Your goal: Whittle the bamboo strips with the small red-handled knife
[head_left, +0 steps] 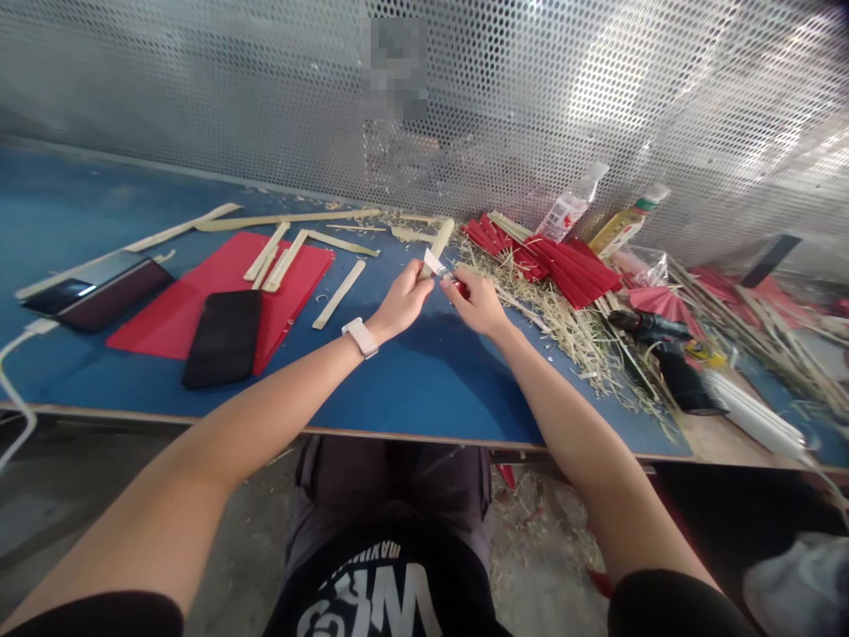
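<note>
Over the blue tabletop (424, 380), my left hand (406, 299) is closed around a pale bamboo strip (443, 235) whose far end points up and away. My right hand (478, 303) grips a utility knife (456, 283) with some red on its handle. The knife's wide blade (434, 263) lies against or just over the strip beside my left fingers; the exact contact is too small to tell. Close to my left hand, another cut bamboo strip (340, 294) rests on the table. Curly bamboo shavings (563, 327) are heaped to the right of my right hand.
Left, a red sheet (199, 301) bears a black phone (224, 338) and bamboo pieces (282, 265); a second phone (99, 287) lies beyond. Right are folded red fans (574, 270), two bottles (570, 205) (627, 223) and a power drill (683, 376). A perforated metal panel (265, 97) stands behind.
</note>
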`<action>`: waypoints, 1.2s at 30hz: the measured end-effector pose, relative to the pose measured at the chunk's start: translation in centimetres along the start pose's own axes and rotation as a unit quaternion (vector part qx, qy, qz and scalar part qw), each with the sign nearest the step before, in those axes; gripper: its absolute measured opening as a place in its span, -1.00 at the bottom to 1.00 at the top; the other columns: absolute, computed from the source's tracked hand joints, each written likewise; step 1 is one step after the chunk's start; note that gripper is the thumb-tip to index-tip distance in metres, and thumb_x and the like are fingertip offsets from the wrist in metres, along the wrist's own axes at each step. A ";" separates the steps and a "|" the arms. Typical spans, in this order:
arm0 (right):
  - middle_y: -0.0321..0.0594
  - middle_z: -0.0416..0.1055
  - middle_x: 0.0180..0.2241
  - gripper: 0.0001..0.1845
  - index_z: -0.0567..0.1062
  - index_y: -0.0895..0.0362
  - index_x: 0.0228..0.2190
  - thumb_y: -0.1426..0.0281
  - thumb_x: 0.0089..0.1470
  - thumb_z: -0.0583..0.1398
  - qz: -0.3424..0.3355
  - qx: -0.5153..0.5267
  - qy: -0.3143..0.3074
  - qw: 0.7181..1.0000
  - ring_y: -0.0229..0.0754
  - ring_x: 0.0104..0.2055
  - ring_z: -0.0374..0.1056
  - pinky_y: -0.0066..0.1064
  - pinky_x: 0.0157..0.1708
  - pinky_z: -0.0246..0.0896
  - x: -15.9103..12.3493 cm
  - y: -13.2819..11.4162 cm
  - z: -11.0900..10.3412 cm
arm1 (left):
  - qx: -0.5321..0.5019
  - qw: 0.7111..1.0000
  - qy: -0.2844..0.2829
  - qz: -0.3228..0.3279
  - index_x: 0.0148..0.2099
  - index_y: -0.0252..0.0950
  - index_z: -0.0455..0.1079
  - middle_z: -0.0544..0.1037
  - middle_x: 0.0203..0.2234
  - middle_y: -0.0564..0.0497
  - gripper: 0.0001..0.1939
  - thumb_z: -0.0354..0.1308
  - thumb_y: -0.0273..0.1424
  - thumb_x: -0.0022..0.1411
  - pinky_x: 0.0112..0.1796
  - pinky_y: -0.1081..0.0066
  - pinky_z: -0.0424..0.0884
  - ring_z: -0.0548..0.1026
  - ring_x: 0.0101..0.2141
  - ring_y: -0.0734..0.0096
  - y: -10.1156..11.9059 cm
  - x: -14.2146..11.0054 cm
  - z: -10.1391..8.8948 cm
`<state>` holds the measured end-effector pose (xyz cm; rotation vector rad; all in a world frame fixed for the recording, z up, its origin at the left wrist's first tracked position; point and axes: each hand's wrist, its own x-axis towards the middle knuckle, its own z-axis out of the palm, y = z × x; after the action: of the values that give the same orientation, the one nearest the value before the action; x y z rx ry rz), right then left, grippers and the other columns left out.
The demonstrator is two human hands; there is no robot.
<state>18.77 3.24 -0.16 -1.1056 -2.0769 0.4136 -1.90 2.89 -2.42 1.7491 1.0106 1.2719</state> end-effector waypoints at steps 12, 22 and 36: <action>-0.25 0.43 -0.50 -0.14 0.43 0.03 -0.40 -0.45 0.49 0.00 0.027 0.091 -0.103 0.990 -0.20 -0.52 0.34 -0.33 -0.43 0.20 0.1 -0.5 -1.0 | 0.046 0.995 -0.082 0.039 0.03 -0.21 0.36 0.62 -0.25 -0.07 -0.68 0.10 -0.05 0.71 -0.09 0.24 0.58 0.66 -0.14 0.17 -0.3 -0.4 -0.3; -0.36 0.37 -0.67 -0.30 0.49 0.08 -0.36 -0.27 0.51 0.24 0.130 0.273 -0.177 0.937 -0.35 -0.75 0.14 -0.53 -0.77 0.03 0.1 0.0 -0.8 | 0.125 0.986 -0.098 0.045 0.16 -0.25 0.41 0.78 -0.05 -0.20 -0.66 0.05 -0.09 0.73 0.03 0.15 0.60 0.75 -0.03 0.06 -0.4 -0.4 -0.6; -0.48 0.15 -0.66 -0.40 0.46 0.07 -0.34 -0.13 0.60 0.23 0.226 0.361 -0.191 0.884 -0.38 -0.71 0.00 -0.60 -0.76 0.04 -0.2 -1.0 -0.7 | 0.126 0.986 -0.098 0.043 -0.01 -0.22 0.43 0.74 -0.18 -0.12 -0.69 0.06 -0.11 0.72 -0.13 0.23 0.51 0.66 -0.23 0.18 0.5 -0.3 -1.0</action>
<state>18.75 2.45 0.83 -1.0669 -1.6806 1.6013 -2.80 2.54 -1.83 2.0863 1.0254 1.0330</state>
